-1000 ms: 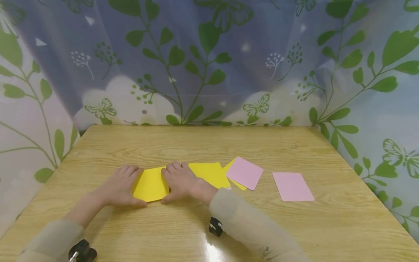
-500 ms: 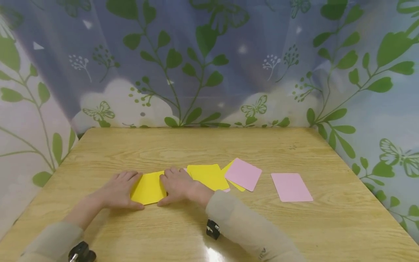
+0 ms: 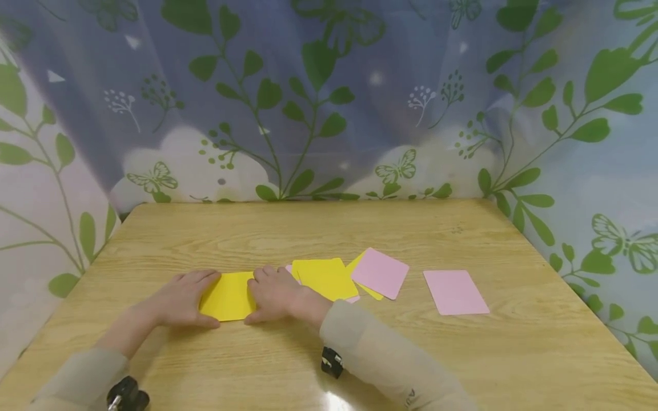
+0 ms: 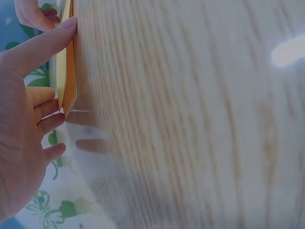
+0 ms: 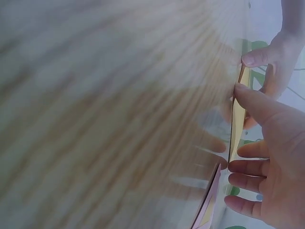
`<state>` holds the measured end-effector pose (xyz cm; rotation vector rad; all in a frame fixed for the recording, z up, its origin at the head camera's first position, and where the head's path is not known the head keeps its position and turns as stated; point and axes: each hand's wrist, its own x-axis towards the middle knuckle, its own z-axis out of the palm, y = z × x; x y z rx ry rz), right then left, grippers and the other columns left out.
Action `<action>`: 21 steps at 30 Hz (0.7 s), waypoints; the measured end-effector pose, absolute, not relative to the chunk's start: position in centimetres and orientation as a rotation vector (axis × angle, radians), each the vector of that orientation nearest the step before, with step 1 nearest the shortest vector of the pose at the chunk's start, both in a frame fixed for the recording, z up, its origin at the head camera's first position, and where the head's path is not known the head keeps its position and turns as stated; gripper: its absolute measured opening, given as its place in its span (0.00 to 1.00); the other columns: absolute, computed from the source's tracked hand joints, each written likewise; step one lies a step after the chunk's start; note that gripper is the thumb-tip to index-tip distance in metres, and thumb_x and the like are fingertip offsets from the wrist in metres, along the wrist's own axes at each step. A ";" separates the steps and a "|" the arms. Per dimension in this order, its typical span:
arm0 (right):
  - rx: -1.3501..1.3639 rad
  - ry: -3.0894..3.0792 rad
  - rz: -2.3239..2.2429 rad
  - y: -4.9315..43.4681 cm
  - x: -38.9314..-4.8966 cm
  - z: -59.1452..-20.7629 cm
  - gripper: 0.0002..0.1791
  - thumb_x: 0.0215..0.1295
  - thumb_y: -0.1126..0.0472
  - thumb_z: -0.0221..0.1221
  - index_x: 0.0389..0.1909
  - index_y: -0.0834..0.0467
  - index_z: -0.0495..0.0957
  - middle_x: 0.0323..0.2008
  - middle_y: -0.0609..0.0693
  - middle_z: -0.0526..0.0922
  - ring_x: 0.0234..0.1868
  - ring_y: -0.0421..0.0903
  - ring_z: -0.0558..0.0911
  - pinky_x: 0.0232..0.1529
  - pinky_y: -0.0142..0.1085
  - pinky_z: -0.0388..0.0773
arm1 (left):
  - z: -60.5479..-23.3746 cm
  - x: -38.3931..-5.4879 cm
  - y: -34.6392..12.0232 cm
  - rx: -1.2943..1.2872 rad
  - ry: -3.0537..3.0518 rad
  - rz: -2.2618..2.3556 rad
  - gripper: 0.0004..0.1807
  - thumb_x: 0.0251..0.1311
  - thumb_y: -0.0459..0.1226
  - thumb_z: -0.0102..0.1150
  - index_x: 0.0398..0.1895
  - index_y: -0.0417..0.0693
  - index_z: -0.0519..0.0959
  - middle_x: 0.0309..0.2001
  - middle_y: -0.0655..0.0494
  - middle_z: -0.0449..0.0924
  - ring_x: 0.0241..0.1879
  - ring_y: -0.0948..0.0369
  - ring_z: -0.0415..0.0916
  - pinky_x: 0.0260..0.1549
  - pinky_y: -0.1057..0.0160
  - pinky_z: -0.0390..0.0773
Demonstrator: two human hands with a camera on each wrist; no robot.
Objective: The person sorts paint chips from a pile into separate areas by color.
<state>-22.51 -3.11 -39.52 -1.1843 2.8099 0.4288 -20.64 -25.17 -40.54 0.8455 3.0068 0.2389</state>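
Note:
Both hands hold a yellow square card (image 3: 228, 297) by its opposite sides, low over the table. My left hand (image 3: 182, 299) has its thumb on the near edge and its fingers along the left side. On the other side, my right hand (image 3: 275, 294) grips with the thumb at the near edge and fingers toward the far edge. In the left wrist view the yellow cards (image 4: 69, 78) show edge-on as more than one layer, slightly spread. The card's right side is hidden under the right hand.
Just right of the hands lies another yellow card (image 3: 326, 278) with pink edges peeking out beneath. Beside it, a pink card (image 3: 380, 273) overlaps a yellow one. A single pink card (image 3: 456, 292) lies farther right on the wooden table (image 3: 319, 228). Patterned curtains (image 3: 308, 103) surround the table.
The held yellow card has gone from slightly slanted to squarer and flatter. Both hands have shifted slightly left and nearer, keeping their grip. The other cards stay put on the table.

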 end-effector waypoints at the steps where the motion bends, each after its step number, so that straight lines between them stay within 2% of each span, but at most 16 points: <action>1: -1.184 2.810 0.430 -3.1 -22.5 -39.5 0.42 0.53 0.26 0.48 0.60 0.52 0.68 0.53 0.45 0.69 0.53 0.42 0.67 0.49 0.38 0.68 | -40.5 -20.7 -25.2 0.841 3.001 0.249 0.53 0.40 0.63 0.64 0.60 0.30 0.65 0.60 0.36 0.66 0.59 0.41 0.61 0.53 0.38 0.60; 8: -1.171 2.813 0.397 -2.9 -22.5 -39.3 0.40 0.54 0.27 0.49 0.58 0.51 0.69 0.51 0.44 0.70 0.52 0.42 0.68 0.47 0.37 0.67 | -40.4 -20.8 -25.4 0.853 2.976 0.282 0.54 0.40 0.63 0.64 0.61 0.30 0.64 0.61 0.35 0.63 0.60 0.40 0.60 0.53 0.37 0.60; 15: -1.127 2.798 0.277 -1.0 -22.8 -38.2 0.40 0.59 0.31 0.49 0.65 0.55 0.64 0.60 0.47 0.67 0.62 0.45 0.64 0.59 0.43 0.63 | -40.0 -20.9 -25.5 0.876 3.003 0.269 0.55 0.38 0.64 0.64 0.61 0.31 0.64 0.62 0.35 0.63 0.60 0.40 0.59 0.54 0.36 0.58; 21: -1.119 2.799 0.205 1.4 -23.3 -37.4 0.41 0.61 0.34 0.49 0.67 0.58 0.60 0.63 0.51 0.64 0.64 0.48 0.62 0.62 0.46 0.61 | -39.4 -21.4 -25.0 0.936 3.033 0.250 0.52 0.41 0.62 0.65 0.61 0.32 0.65 0.62 0.36 0.63 0.60 0.40 0.61 0.55 0.37 0.58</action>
